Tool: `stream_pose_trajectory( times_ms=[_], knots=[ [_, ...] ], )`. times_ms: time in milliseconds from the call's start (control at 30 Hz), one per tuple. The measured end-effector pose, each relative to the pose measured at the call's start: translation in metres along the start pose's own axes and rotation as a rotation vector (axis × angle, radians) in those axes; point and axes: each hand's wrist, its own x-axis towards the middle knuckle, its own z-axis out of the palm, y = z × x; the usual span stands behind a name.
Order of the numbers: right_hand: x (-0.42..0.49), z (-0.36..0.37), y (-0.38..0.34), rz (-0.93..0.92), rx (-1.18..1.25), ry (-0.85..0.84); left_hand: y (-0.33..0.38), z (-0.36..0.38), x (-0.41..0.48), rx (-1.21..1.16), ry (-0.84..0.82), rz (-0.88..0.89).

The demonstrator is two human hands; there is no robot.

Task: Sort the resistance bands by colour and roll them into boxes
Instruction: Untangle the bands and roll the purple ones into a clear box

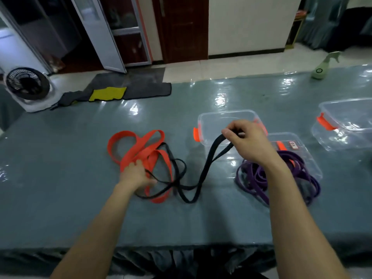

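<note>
Over grey table (pixel 60 198), pinching black band (pixel 203 174) end in right hand (pixel 247 141), raised mid-frame before clear box (pixel 221 113); trailing down-left into orange bands (pixel 141 150), pressed under flat left hand (pixel 134 176).

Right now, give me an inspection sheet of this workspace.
Surface: grey-green table under glossy clear film.
Job's things: orange bands tangled with black band; purple bands heaped partly over a clear container; middle box and right box hold no bands.
Clutter: green spray bottle near far edge.
Grippers: left hand presses orange bands; right hand pinches black band, lifted.
Cables: nothing seen.
Surroundings: fan and cloths on floor.
</note>
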Motion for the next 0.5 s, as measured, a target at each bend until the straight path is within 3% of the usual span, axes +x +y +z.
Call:
stream_pose_trajectory(
  times_ms=[100,200,367,500],
  knots=[
    [-0.004,-0.005,-0.002,-0.029,-0.005,0.009,0.063,0.023,-0.01,-0.214,0.024,0.37],
    [-0.013,-0.024,0.006,-0.044,0.055,0.045,0.126,0.041,-0.012,-0.498,-0.14,0.45],
    [-0.037,-0.071,0.055,0.038,0.113,0.256,0.194,0.07,-0.015,-0.378,-0.292,0.469],
    [-0.059,-0.1,0.103,0.2,0.166,0.352,0.215,0.08,-0.012,-0.033,-0.324,0.551]
  ],
)
